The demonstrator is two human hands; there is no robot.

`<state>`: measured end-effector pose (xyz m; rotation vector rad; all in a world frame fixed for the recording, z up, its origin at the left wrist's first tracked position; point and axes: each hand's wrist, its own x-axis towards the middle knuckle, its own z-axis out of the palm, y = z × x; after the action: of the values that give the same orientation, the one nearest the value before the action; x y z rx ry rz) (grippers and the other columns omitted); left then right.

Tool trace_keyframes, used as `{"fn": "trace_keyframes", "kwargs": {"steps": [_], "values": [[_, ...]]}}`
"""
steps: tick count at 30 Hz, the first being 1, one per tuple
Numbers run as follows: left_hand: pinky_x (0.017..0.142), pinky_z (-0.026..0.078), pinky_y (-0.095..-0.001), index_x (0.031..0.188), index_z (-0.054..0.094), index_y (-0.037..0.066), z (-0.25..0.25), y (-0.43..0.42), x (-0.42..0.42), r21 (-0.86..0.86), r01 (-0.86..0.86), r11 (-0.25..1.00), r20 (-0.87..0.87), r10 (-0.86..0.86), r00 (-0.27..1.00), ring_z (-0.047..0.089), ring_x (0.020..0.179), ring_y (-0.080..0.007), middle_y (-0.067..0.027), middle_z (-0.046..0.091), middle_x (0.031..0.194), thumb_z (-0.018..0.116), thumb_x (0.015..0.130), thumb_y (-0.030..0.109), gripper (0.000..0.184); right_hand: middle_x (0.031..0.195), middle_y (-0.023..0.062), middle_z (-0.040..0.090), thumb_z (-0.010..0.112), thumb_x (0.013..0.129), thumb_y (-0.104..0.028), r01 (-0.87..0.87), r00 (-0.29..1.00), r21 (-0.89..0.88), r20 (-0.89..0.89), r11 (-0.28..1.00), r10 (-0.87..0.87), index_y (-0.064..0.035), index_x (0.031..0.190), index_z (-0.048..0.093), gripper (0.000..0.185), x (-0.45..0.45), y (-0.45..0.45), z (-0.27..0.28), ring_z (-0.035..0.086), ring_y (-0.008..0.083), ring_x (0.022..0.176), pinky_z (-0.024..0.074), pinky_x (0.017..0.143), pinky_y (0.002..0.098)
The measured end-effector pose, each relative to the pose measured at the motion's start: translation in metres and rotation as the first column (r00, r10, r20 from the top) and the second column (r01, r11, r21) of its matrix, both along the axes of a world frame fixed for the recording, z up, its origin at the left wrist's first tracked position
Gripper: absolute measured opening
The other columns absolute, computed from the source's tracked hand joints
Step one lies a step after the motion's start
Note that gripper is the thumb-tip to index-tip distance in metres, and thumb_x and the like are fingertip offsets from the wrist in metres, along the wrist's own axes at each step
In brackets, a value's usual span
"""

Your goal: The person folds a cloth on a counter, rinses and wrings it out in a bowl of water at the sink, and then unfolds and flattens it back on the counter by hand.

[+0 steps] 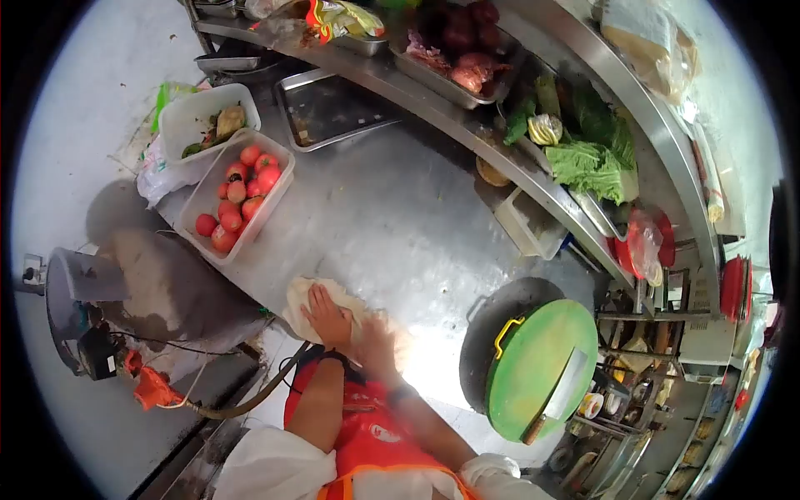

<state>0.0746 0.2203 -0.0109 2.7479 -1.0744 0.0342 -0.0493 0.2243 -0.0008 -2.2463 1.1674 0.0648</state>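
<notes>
My left hand [327, 318] lies flat on a cream cloth [340, 293], fingers spread, at the near edge of the metal table [375, 208]. Beside it, my right hand [379, 346] is smeared by motion at the cloth's right side. Its fingers do not show clearly, and I cannot tell whether it grips the cloth. To the left of the hands, a plastic tub [279, 179] holds several tomatoes [236, 192]. On the right, a cleaver [565, 383] with a wooden handle rests on a round green cutting board [525, 358] with a yellow handle.
A metal tray [333, 112] and a white container [179, 125] with food scraps stand at the back left. Above the table's far side runs a shelf [442, 108] with onions [471, 71] and leafy greens [587, 167]. An orange-red object [152, 382] with a hose [250, 406] is at left.
</notes>
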Motion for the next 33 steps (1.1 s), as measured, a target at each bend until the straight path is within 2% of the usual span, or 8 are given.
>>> {"fn": "trace_keyframes", "kwargs": {"steps": [2, 5, 6, 9, 14, 23, 29, 33], "values": [[0.102, 0.015, -0.0526, 0.127, 0.035, 0.001, 0.003, -0.017, 0.007, 0.033, -0.002, 0.999, -0.075, 0.005, 0.997, 0.021, 0.130, -0.0210, -0.0082, 0.030, 0.136, 0.049, 0.067, 0.022, 0.064, 0.140, 0.0197, 0.014, 0.054, 0.077, -0.034, 0.068, 0.997, -0.177, -0.011, 0.982, -0.071, -0.0031, 0.126, 0.037, 0.060, 0.010, 0.003, -0.021, 0.015, 0.0347, 0.129, 0.0236, 0.092, 0.0616], [0.102, 0.014, -0.0544, 0.126, 0.036, 0.001, 0.001, -0.028, 0.016, 0.050, 0.019, 0.999, -0.092, -0.014, 0.996, 0.021, 0.130, -0.0216, -0.0089, 0.029, 0.137, 0.047, 0.068, 0.021, 0.062, 0.139, 0.0214, 0.016, 0.056, 0.075, -0.036, 0.014, 0.994, -0.174, -0.104, 0.985, -0.032, -0.0019, 0.125, 0.036, 0.064, 0.027, -0.020, -0.023, 0.016, 0.0377, 0.128, 0.0256, 0.091, 0.0614], [0.101, 0.014, -0.0550, 0.126, 0.036, 0.001, 0.000, -0.036, 0.020, 0.011, 0.044, 0.999, -0.033, -0.043, 0.999, 0.021, 0.130, -0.0221, -0.0093, 0.029, 0.137, 0.046, 0.069, 0.020, 0.061, 0.138, 0.0214, 0.016, 0.058, 0.073, -0.034, 0.007, 0.981, -0.032, -0.196, 0.999, -0.013, -0.0004, 0.126, 0.034, 0.067, 0.039, -0.037, 0.005, 0.016, 0.0395, 0.127, 0.0265, 0.091, 0.0618], [0.102, 0.013, -0.0554, 0.127, 0.035, 0.001, 0.006, -0.055, 0.028, -0.002, 0.037, 0.999, -0.080, -0.037, 0.996, 0.021, 0.130, -0.0223, -0.0095, 0.028, 0.138, 0.045, 0.069, 0.019, 0.061, 0.139, 0.0208, 0.013, 0.057, 0.074, -0.028, -0.015, 0.952, 0.038, -0.305, 0.999, 0.026, 0.0014, 0.127, 0.030, 0.067, 0.058, -0.067, 0.007, 0.014, 0.0396, 0.128, 0.0252, 0.092, 0.0623], [0.102, 0.011, -0.0554, 0.128, 0.033, 0.001, 0.003, -0.097, 0.045, 0.010, -0.042, 0.999, -0.084, 0.043, 0.995, 0.021, 0.130, -0.0227, -0.0098, 0.028, 0.138, 0.045, 0.069, 0.019, 0.063, 0.140, 0.0202, 0.010, 0.055, 0.074, -0.021, -0.054, 0.965, -0.003, -0.258, 0.999, 0.051, 0.0019, 0.128, 0.028, 0.065, 0.073, -0.106, -0.018, 0.010, 0.0400, 0.129, 0.0228, 0.092, 0.0638], [0.102, 0.011, -0.0563, 0.129, 0.031, 0.000, -0.003, -0.162, 0.068, -0.022, -0.179, 0.984, -0.063, 0.178, 0.982, 0.021, 0.130, -0.0242, -0.0110, 0.028, 0.138, 0.045, 0.071, 0.022, 0.064, 0.140, 0.0190, 0.012, 0.056, 0.072, -0.011, -0.032, 0.987, 0.047, -0.154, 0.998, 0.039, -0.0005, 0.128, 0.030, 0.063, 0.109, -0.179, 0.014, 0.014, 0.0376, 0.129, 0.0233, 0.092, 0.0638], [0.100, 0.014, -0.0578, 0.130, 0.030, 0.001, -0.004, -0.206, 0.086, -0.018, -0.213, 0.977, -0.048, 0.212, 0.976, 0.020, 0.130, -0.0250, -0.0127, 0.026, 0.138, 0.045, 0.076, 0.029, 0.063, 0.141, 0.0181, 0.013, 0.056, 0.070, -0.010, -0.014, 0.996, 0.048, -0.091, 0.999, 0.019, -0.0096, 0.129, 0.034, 0.063, 0.126, -0.225, 0.013, 0.013, 0.0363, 0.130, 0.0184, 0.093, 0.0650], [0.099, 0.014, -0.0581, 0.129, 0.031, 0.001, -0.010, -0.227, 0.096, -0.032, -0.146, 0.989, -0.001, 0.146, 0.989, 0.018, 0.131, -0.0249, -0.0135, 0.025, 0.138, 0.045, 0.078, 0.032, 0.061, 0.141, 0.0142, 0.017, 0.056, 0.072, -0.014, -0.035, 0.989, -0.128, -0.144, 0.991, 0.016, -0.0087, 0.129, 0.035, 0.061, 0.135, -0.239, 0.002, 0.012, 0.0309, 0.132, 0.0155, 0.094, 0.0652]]}}
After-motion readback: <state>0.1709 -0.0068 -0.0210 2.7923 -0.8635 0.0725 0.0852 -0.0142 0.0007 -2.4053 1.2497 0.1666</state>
